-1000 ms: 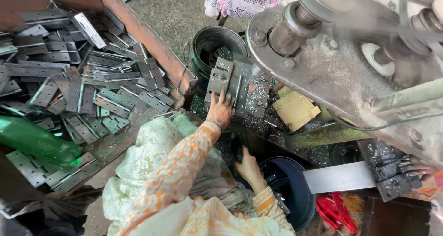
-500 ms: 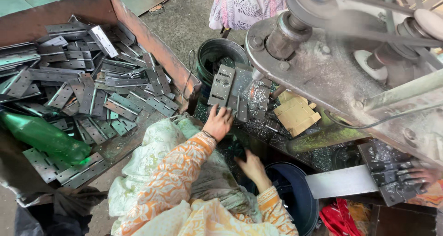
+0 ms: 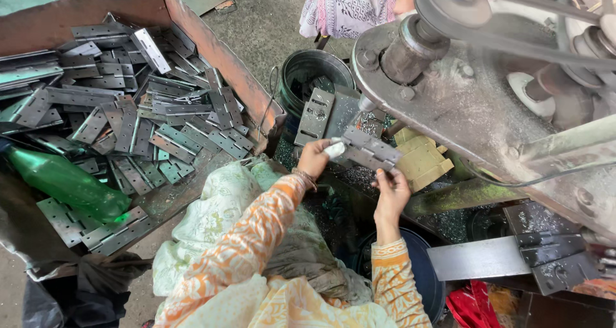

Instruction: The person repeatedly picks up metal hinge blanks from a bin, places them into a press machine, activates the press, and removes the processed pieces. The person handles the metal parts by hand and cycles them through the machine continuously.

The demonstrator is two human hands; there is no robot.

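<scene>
Metal hinge [image 3: 370,149] held up, left hand [image 3: 316,158] and right hand [image 3: 390,190] fingers gripping its ends

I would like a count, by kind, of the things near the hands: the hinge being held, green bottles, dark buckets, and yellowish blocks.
Metal hinge held in left hand and right hand: 1
Green bottle: 1
Dark bucket: 1
Yellowish block: 1
Total: 4
</scene>
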